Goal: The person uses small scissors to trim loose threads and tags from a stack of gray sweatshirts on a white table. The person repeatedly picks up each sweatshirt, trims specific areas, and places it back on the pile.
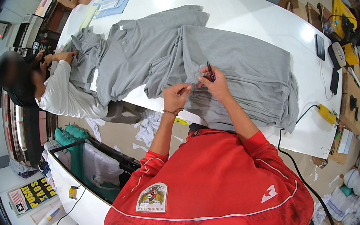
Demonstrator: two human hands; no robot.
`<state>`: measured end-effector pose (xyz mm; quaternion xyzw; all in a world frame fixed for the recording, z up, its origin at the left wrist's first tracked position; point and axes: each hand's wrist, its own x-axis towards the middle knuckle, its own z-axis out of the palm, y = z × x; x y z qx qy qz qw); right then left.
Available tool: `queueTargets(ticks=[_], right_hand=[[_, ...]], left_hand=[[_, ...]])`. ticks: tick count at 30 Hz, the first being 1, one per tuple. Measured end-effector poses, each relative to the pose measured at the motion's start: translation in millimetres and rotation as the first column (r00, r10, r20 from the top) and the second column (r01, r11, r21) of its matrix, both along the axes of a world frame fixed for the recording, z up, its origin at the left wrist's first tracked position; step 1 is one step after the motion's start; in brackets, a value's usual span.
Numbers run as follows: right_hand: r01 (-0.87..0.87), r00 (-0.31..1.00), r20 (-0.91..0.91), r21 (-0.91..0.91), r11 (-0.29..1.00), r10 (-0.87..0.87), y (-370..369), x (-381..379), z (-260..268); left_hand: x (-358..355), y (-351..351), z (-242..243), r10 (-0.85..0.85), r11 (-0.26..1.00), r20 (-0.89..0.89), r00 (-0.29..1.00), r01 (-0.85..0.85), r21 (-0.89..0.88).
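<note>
Grey knit garments [152,49] lie in overlapping piles across the white table before me. My left hand [177,96], with a beaded bracelet at the wrist, is pinched near the edge of a grey garment; whether cloth or a thread is between its fingers cannot be told. In my right hand [213,81] is a small dark pointed tool [210,71], likely thread snips, held against the palm while thumb and forefinger pinch beside a grey fold. The two hands are close together, apart by a small gap, over the folded grey stack [241,62].
At the left, a person in a white shirt [67,92] handles grey cloth at the table [248,8]. A phone [320,46], a yellow corded tool [326,114] and its black cable [288,153] are to the right. A cloth-filled bin [99,165] stands lower left.
</note>
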<state>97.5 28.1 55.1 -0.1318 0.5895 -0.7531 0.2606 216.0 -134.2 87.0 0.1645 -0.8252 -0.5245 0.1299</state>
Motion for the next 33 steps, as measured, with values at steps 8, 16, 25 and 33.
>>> queueTargets(ticks=[8, 16, 25, 33], right_hand=[[-0.023, 0.999, 0.038, -0.036, 0.999, 0.024, 1, 0, 0], [-0.027, 0.999, 0.041, -0.042, 0.999, 0.029, 3, 0, -4], [-0.021, 1.0, -0.013, -0.018, 1.0, 0.021, 3, 0, -6], [-0.007, 1.0, 0.01, -0.02, 1.0, 0.007, 7, -1, -5]], left_hand=[[3, 9, -9, 0.071, 0.997, -0.008, 0.997, -0.072, -0.033], [3, 22, -17, 0.07, 0.997, -0.006, 0.998, -0.07, -0.027], [-4, 28, -22, 0.108, 0.981, -0.074, 0.991, -0.118, -0.152], [5, 21, -14, 0.098, 0.919, -0.054, 0.994, -0.111, -0.379]])
